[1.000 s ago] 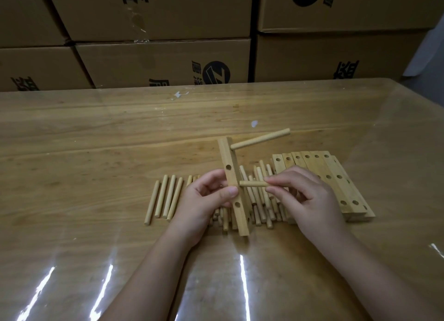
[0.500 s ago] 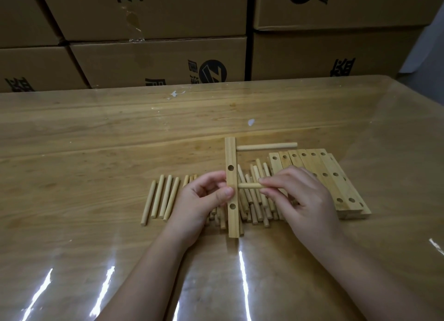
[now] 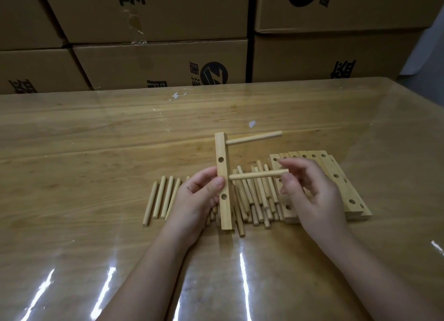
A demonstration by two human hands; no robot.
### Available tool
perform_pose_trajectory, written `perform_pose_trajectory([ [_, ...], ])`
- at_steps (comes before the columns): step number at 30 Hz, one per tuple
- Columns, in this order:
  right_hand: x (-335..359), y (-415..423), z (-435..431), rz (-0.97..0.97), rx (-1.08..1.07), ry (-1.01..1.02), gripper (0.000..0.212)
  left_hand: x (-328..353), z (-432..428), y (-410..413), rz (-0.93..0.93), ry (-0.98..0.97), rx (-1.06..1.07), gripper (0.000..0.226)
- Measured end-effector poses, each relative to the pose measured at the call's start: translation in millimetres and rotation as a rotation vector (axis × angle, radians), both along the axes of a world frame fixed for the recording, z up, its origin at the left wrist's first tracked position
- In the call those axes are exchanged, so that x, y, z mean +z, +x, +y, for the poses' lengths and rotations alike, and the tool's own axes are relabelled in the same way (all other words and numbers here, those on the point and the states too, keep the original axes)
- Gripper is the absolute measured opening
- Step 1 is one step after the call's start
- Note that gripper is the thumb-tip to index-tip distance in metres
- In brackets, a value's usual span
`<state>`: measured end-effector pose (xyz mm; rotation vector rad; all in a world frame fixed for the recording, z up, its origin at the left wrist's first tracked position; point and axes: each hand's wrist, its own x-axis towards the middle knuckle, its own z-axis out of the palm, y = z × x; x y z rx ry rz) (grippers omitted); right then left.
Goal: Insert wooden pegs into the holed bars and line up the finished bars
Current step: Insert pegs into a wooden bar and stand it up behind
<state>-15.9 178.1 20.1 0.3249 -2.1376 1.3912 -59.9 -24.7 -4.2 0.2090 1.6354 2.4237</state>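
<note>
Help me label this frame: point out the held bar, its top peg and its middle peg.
held bar (image 3: 226,213), head view, front face below the lower hole.
top peg (image 3: 254,138), head view, mid-shaft.
middle peg (image 3: 258,174), head view, mid-shaft.

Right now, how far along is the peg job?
Early. Done: the first peg sits in the top of the held bar. In hand: the left hand grips that bar upright; the right hand pinches the second peg at its outer end, tip at the bar's side, depth unclear. Left: two face holes in the bar are empty, loose pegs lie piled, stacked bars are unpegged, no finished row visible.
</note>
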Motion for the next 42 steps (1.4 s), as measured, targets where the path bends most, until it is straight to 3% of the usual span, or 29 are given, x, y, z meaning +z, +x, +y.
perform_pose_trajectory([
  [11,-1,-5,5,0.049,-0.029,0.099,0.020,10,0,4,-0.062,0.118,0.030,0.022],
  [31,-8,-7,5,0.041,-0.010,0.092,0.017,9,0,6,-0.023,0.060,0.021,0.028],
  [42,-6,-5,4,0.030,0.037,-0.017,0.022,5,-5,0,-0.005,0.110,0.013,0.021],
])
